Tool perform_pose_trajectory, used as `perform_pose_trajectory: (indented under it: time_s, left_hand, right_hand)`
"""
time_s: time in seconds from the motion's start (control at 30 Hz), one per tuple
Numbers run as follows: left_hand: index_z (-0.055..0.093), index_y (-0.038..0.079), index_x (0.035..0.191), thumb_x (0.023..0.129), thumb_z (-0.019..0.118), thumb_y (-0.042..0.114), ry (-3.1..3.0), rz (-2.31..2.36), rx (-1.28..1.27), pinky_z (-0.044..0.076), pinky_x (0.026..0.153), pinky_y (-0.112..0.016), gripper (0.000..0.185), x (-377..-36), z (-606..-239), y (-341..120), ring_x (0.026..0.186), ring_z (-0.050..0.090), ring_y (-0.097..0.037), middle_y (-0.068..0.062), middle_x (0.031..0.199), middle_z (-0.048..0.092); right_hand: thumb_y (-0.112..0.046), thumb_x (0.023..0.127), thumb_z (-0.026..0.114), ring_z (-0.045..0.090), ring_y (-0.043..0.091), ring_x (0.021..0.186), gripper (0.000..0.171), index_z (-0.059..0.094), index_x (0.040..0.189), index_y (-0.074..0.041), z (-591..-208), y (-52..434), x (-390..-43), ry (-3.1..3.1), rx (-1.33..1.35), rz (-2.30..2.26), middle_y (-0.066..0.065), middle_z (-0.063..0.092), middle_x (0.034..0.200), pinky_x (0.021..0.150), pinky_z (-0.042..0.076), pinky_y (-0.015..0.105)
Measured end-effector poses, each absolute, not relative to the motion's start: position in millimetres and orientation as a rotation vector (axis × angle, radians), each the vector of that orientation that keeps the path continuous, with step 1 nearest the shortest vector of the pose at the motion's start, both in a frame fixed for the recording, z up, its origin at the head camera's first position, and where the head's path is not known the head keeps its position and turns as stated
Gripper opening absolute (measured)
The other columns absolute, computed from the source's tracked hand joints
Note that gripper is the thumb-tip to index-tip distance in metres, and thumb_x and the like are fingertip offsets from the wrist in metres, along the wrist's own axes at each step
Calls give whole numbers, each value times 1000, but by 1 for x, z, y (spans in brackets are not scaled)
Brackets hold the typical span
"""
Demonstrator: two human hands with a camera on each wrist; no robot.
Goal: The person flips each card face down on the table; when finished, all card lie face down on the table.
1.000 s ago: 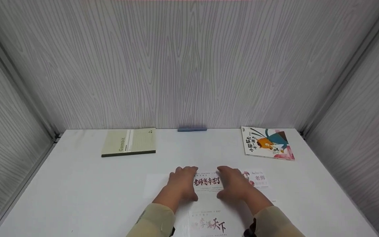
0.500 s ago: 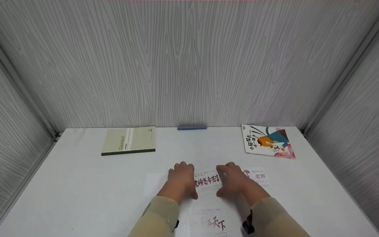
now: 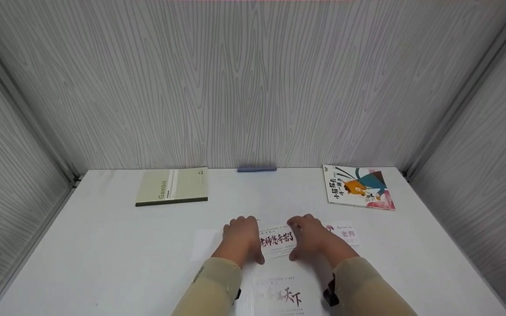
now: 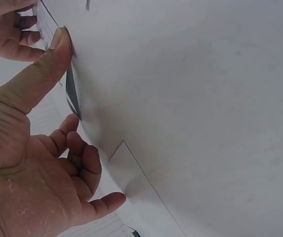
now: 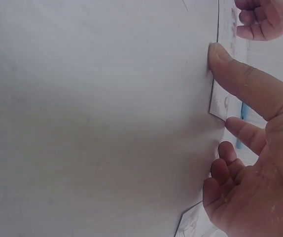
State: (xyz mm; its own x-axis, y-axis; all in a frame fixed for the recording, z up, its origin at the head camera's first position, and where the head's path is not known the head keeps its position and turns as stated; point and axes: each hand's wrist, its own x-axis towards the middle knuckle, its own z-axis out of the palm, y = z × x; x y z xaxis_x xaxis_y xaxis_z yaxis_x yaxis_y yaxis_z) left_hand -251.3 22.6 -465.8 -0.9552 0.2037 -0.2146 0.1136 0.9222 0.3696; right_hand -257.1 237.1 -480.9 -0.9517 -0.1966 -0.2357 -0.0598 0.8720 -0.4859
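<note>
A white card (image 3: 277, 241) with red Chinese lettering lies between my two hands, slightly tilted. My left hand (image 3: 242, 239) pinches its left end; in the left wrist view the thumb (image 4: 57, 52) is on the near edge and the index finger is by the far corner. My right hand (image 3: 312, 239) pinches the right end in the same way, with the right thumb (image 5: 230, 66) on the near edge. Both hands' other fingers curl loosely. A second card with red lettering (image 3: 279, 298) lies closer to me, between the forearms.
To the right is a pink-printed card (image 3: 347, 235), partly behind my right hand. A blank white card (image 3: 204, 243) lies left. Farther back are a green notebook (image 3: 171, 186), a bluish stick-like object (image 3: 256, 169) by the wall, and a picture book (image 3: 358, 186).
The held card turned slightly counterclockwise, its right end going up, and then levelled a little. Both hands shifted slightly away from me while keeping hold of its ends.
</note>
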Motion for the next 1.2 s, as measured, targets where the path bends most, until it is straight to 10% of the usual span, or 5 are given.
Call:
perform_pose_trajectory:
  time_s: [0.87,1.2]
  left_hand:
    - [66,8,129,59,105,20,2802,537,294,45,101,-57,81,-249,-462,25,109,57,-35,-13,112,64]
    - [59,10,133,60,104,20,2831,599,312,43,103,-58,87,-247,-466,20,109,56,-34,-12,116,62]
  right_hand:
    - [-18,66,102,55,23,103,63,65,117,-14,-484,244,-257,2725,-196,-811,2,57,112,98,48,46]
    - [-9,69,98,62,23,100,92,55,150,-15,-479,241,-251,2675,-169,-922,6,64,118,99,52,49]
